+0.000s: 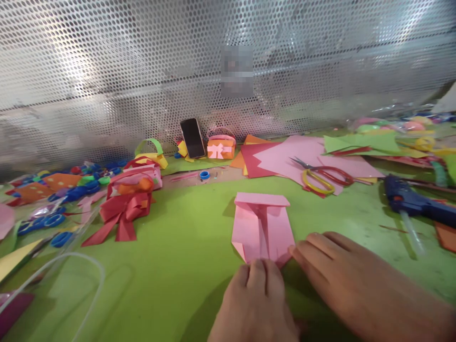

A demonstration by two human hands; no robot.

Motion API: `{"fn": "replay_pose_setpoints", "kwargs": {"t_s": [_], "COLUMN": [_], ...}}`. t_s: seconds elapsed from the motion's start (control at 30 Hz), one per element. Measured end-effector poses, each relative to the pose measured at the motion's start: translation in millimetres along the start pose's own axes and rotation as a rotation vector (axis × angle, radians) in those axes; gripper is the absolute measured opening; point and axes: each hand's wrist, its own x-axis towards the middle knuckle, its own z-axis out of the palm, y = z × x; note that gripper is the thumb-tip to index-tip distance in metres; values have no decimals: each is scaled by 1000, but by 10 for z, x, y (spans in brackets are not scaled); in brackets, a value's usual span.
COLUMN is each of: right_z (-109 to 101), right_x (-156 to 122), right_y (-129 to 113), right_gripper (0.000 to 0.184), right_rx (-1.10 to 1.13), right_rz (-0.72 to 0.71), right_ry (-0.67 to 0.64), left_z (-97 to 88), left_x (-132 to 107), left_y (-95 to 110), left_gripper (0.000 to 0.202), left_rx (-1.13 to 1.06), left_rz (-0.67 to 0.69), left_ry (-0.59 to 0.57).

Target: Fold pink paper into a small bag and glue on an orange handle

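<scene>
A folded piece of pink paper (247,225) lies in front of me on the green table. Its far edge is turned over into a flap, a crease runs down the middle, and its near left corner is bent up. My left hand (256,299) is closed on the near edge, fingers curled over it and thumb hidden. At the near right corner, my right hand (342,275) has its fingers bent together and grips the paper by the fingertips. Both palms face down, and the underside of the near edge is out of sight.
A blue glue gun (420,202) lies right; scissors (322,176) rest on coloured sheets (285,154). Red paper bow (124,216) and small paper bags lie left. A phone (193,137) leans at the back before a perforated metal panel (149,57). A white cable (98,266) loops front left.
</scene>
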Motion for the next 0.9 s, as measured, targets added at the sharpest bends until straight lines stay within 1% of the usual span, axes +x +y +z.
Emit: {"fn": "replay_pose_setpoints", "kwargs": {"t_s": [0.03,0.07,0.13,0.17,0.2,0.23,0.27,0.3,0.37,0.4,0.43,0.5,0.53,0.6,0.67,0.7,0.8,0.9], "right_z": [-11,-19,-18,-7,12,34,58,80,111,118,121,118,114,108,102,96,60,-1], "right_x": [8,20,43,52,58,61,63,63,63,62,60,53,49,43,45,49,63,45], "right_y": [18,32,48,50,49,50,53,60,90,111,133,177,196,224,241,244,233,191], "right_gripper": [25,29,37,37,34,30,27,26,30,34,38,43,45,44,38,35,30,31], "right_rx": [-16,-26,-10,16,52,89,115,132,135,129,129,182,234,358,440,460,479,525], "right_rz": [-8,-15,-24,-15,7,37,59,74,55,25,0,3,19,60,88,92,94,96], "right_ry": [22,52,108,124,128,122,115,104,99,109,111,84,74,17,-32,-52,-51,-58], "left_z": [59,101,98,45,-37,-141,-252,-359,-518,-561,-580,-566,-548,-519,-513,-518,-532,-513], "left_x": [-19,-30,-29,-17,4,31,64,100,171,201,225,253,258,260,256,254,247,239], "left_y": [26,46,52,33,0,-43,-93,-145,-241,-279,-308,-337,-339,-328,-314,-309,-305,-295], "left_gripper": [45,46,49,47,41,35,28,23,22,21,21,21,18,4,18,21,9,9], "left_rx": [38,66,89,88,74,69,76,82,85,78,68,47,35,8,-14,-16,14,17], "left_rz": [1,-33,-79,-56,-4,38,14,-28,-94,-142,-185,-271,-302,-339,-333,-320,-288,-313], "left_ry": [12,40,107,129,126,166,218,234,224,194,137,9,-50,-128,-174,-194,-229,-223]}}
